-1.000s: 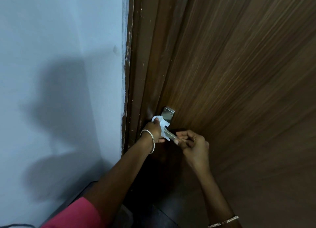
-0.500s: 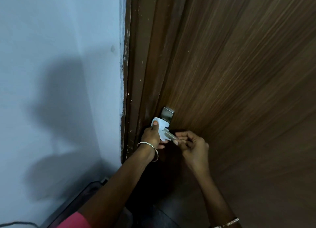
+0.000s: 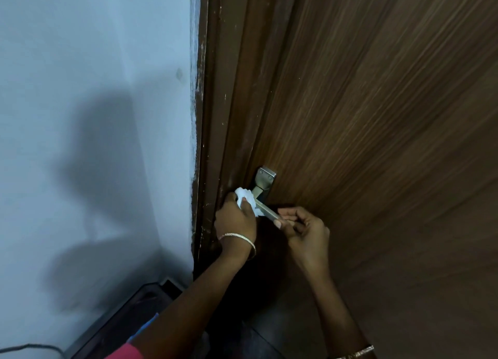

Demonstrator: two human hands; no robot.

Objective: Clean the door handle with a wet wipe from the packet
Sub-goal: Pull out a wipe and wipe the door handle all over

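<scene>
A metal lever door handle (image 3: pixel 265 210) juts from a steel backplate (image 3: pixel 265 179) on the brown wooden door (image 3: pixel 377 116). My left hand (image 3: pixel 235 220) grips a crumpled white wet wipe (image 3: pixel 246 197) and presses it around the lever near its base. My right hand (image 3: pixel 304 230) pinches the free end of the lever between thumb and fingers. The wipe packet is not in sight.
A pale blue wall (image 3: pixel 94 116) stands to the left of the dark door frame (image 3: pixel 213 116). A dark object (image 3: pixel 129 313) sits low against the wall, with a thin cable (image 3: pixel 29 346) at the bottom left. Dark floor tiles (image 3: pixel 264 339) lie below my arms.
My left hand with the wipe has slid slightly along the lever near its base. My right hand keeps its hold on the lever's end.
</scene>
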